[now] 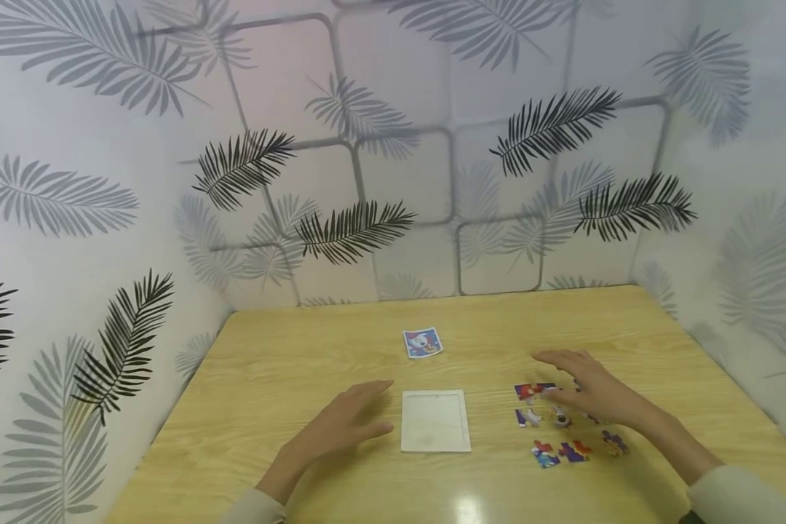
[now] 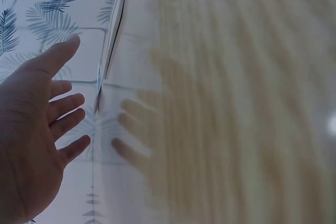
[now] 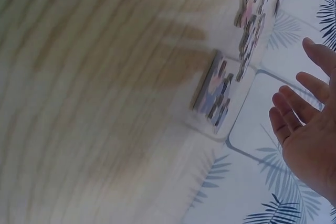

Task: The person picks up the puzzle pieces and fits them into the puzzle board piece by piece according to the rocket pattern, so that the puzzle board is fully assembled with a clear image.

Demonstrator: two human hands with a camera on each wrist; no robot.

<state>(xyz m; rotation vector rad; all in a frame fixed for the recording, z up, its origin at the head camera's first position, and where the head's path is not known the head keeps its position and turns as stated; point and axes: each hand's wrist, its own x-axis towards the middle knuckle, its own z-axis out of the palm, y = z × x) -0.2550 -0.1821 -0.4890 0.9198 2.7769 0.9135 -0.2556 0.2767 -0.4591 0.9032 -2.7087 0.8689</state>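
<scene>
A square white puzzle frame (image 1: pixel 435 422) lies flat on the table, its recessed middle bare. Just left of it, my left hand (image 1: pixel 343 422) hovers with relaxed, spread fingers and holds nothing. On the right, my right hand (image 1: pixel 596 389) is held over several jigsaw pieces (image 1: pixel 542 455), hiding some of them. Its fingers are loosely extended with nothing between them; the right wrist view shows the hand (image 3: pixel 310 124) raised above the tabletop beside the puzzle pieces (image 3: pixel 214 95). Behind the frame rests a small picture card (image 1: pixel 423 342) with a white cartoon dog on it.
The light wood table (image 1: pixel 288 364) reaches back to a wall (image 1: pixel 406 175) covered in leaf-patterned paper, which also runs along the left and right sides. A bright light reflection shows near the front edge.
</scene>
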